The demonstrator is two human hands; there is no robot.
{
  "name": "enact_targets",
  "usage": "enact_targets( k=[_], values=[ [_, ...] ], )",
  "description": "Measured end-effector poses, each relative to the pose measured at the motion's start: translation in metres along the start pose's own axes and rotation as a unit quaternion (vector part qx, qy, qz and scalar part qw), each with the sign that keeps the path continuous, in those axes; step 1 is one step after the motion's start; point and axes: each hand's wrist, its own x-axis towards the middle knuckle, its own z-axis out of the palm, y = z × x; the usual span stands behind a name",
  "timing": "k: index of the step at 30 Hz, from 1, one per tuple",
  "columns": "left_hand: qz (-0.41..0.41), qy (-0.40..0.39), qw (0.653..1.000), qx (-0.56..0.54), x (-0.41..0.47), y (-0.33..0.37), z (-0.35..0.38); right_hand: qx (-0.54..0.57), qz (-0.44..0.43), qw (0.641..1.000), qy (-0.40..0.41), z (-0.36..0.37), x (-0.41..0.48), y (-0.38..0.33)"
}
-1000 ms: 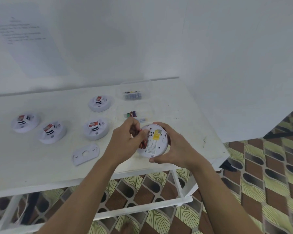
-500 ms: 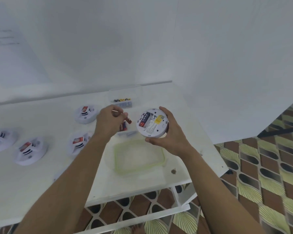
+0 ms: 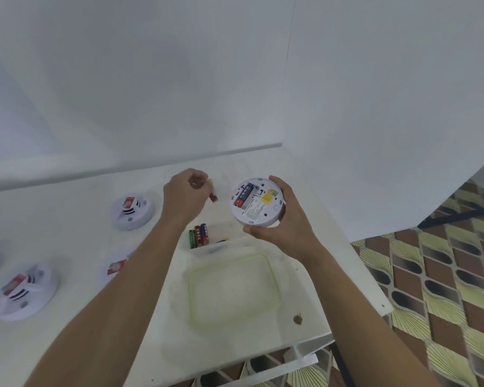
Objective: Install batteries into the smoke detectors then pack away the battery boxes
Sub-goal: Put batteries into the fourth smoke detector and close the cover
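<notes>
The person's right hand [image 3: 287, 230] has its fingers [image 3: 277, 182] wrapped round the rim of a smoke detector [image 3: 259, 210], held up off the desk [image 3: 67, 219] with its back turned upward. A fitted battery [image 3: 242, 197] sits in the open slot. The place beside it looks bare, though the view is too soft to be sure. Just left of those fingers, and apart from the detector, the left hand [image 3: 183, 198] pinches a second battery [image 3: 213, 196]. Below both hands, loose batteries [image 3: 198, 236] lie in what seems a clear box [image 3: 221, 248], with a green-rimmed lid [image 3: 274, 286] nearer the person. The other detectors [image 3: 132, 209] sit face up to the left of the left hand. I'd judge this unit half loaded, with closing it and packing the boxes still to do.
</notes>
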Motion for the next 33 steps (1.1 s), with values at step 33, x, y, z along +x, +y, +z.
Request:
enact_targets(
  k=[33],
  values=[
    [0.156, -0.131, 0.977, 0.056, 0.100, 0.003, 0.024, -0.012, 0.028, 0.999, 0.014, 0.012, 0.085, 0.012]
  ],
)
